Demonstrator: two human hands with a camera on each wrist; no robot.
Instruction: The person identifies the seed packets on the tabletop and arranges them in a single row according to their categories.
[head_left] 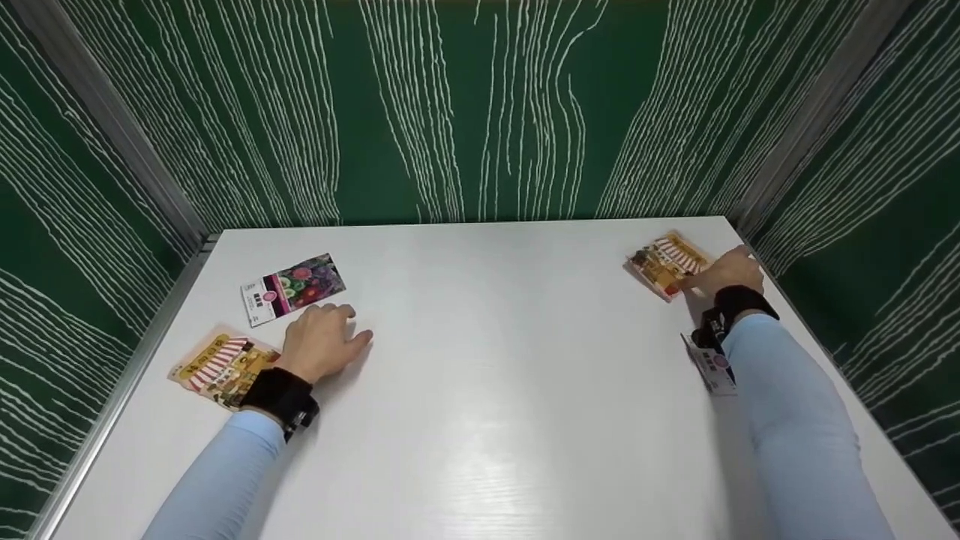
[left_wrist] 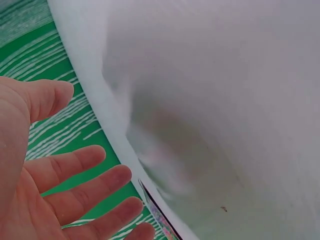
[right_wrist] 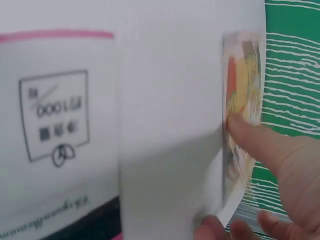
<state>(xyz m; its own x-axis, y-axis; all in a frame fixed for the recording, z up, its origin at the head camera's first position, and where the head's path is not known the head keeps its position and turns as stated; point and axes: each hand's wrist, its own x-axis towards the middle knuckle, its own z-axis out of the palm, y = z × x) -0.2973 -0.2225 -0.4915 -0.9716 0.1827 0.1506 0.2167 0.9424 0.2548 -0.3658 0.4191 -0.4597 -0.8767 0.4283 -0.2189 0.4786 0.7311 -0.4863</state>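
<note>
In the head view my left hand [head_left: 319, 345] is above the white table, fingers spread and slightly bent, holding nothing. Beside its wrist lies a yellow packet [head_left: 221, 367] with a red-striped awning print. A flower-printed seed packet [head_left: 292, 289] lies just beyond the fingers. On the far right, my right hand [head_left: 727, 271] touches a second striped yellow packet [head_left: 667, 262]. The right wrist view shows the thumb [right_wrist: 255, 142] straight against that packet's face, with the other fingertips lower down. A second seed packet [head_left: 716, 371] is partly hidden under the right wrist.
A white table [head_left: 480, 337] fills the middle. Green panels with white wavy lines [head_left: 510, 112] stand behind it and on both sides. Grey metal posts [head_left: 817, 112] rise at the back corners, and a metal rail [head_left: 124, 401] follows the left edge.
</note>
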